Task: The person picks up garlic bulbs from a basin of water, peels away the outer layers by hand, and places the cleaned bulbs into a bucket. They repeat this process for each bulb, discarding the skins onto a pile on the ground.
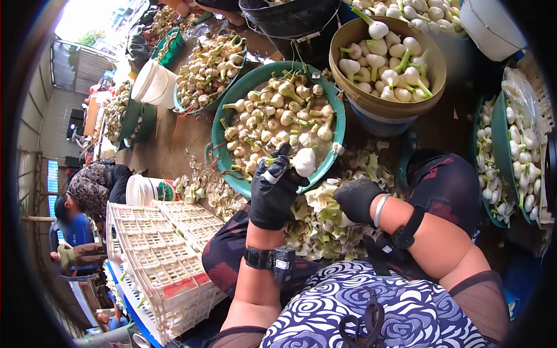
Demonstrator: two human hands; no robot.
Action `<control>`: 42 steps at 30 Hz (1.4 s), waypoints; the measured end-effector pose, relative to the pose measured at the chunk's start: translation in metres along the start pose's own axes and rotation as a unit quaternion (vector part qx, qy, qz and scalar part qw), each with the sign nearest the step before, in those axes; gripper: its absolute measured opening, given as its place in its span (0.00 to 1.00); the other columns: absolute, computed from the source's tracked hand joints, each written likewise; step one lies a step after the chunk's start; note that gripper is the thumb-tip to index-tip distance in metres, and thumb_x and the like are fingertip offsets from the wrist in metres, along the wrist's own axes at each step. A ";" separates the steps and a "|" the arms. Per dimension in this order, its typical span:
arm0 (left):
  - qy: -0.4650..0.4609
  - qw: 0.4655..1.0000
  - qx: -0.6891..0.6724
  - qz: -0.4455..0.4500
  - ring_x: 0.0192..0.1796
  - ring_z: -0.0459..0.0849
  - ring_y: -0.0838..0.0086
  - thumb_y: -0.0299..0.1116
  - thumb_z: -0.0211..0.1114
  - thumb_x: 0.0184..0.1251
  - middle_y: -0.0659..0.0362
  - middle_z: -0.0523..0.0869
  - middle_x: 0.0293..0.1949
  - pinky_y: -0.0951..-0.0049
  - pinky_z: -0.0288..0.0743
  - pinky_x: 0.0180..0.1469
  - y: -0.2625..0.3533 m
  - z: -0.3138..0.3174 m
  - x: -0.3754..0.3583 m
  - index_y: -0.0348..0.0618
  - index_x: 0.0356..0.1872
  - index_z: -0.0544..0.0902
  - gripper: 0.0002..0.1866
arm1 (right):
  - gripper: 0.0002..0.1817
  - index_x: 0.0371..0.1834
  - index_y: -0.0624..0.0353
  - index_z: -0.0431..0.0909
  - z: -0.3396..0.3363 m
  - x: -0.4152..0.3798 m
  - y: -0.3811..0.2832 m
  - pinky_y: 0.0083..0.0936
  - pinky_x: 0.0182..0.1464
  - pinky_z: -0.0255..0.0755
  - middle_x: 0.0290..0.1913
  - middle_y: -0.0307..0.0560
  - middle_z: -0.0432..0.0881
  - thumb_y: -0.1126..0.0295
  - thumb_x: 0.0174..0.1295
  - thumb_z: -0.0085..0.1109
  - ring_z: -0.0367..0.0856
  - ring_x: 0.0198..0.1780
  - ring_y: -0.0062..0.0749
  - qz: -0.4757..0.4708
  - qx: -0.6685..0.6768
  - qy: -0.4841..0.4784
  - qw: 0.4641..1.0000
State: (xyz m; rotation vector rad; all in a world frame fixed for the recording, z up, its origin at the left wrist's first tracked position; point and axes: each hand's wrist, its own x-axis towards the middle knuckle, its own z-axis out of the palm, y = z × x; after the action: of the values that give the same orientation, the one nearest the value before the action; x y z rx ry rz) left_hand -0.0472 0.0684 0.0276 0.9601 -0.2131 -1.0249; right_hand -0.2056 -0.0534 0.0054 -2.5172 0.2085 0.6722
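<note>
My left hand [270,194], in a black glove, is closed around the stem of a white garlic bulb [303,162]. It holds the bulb over the near rim of a green basin [219,124] of brownish, unpeeled garlic [270,122]. To its right, my right hand [358,200], also black-gloved, is curled closed above a heap of loose garlic skins [319,226]. Whatever its fingers may hold is hidden from view. Beyond the right hand stands a tan bucket [339,69] filled with clean white garlic bulbs with green stems.
White plastic crates [156,249] stand at left. More basins of garlic [209,69] and a white bucket [154,84] are at upper left. A black bucket [290,23] stands behind the basin. Green tubs of white garlic [522,151] line the right. A person [93,191] bends at far left.
</note>
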 end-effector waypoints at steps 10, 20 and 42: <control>-0.123 0.982 0.019 0.144 0.47 0.82 0.62 0.33 0.54 0.68 0.50 0.82 0.45 0.60 0.77 0.52 0.115 0.070 0.095 0.35 0.53 0.74 0.16 | 0.15 0.43 0.57 0.80 -0.005 0.004 -0.003 0.39 0.51 0.72 0.45 0.56 0.81 0.66 0.55 0.50 0.79 0.49 0.48 0.006 0.121 0.009 0.993; -0.113 0.578 0.801 -0.107 0.42 0.84 0.69 0.33 0.65 0.59 0.54 0.86 0.42 0.70 0.76 0.48 -0.053 -0.041 0.044 0.47 0.45 0.84 0.13 | 0.17 0.45 0.57 0.80 -0.009 -0.016 0.003 0.40 0.50 0.74 0.46 0.53 0.82 0.66 0.53 0.53 0.80 0.49 0.48 -0.010 0.063 -0.045 0.997; -0.208 0.779 0.592 0.013 0.38 0.83 0.67 0.17 0.53 0.50 0.53 0.84 0.35 0.70 0.76 0.44 -0.004 -0.003 0.036 0.41 0.36 0.86 0.16 | 0.31 0.60 0.60 0.69 -0.009 0.031 0.026 0.33 0.62 0.65 0.59 0.56 0.70 0.79 0.46 0.54 0.74 0.57 0.46 -0.062 0.285 0.412 0.863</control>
State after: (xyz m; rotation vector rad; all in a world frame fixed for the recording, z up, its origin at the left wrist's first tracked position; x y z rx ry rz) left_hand -0.0288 0.0410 0.0129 1.8245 -1.3636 -1.0272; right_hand -0.1827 -0.0808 -0.0153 -2.0443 0.4578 -0.5059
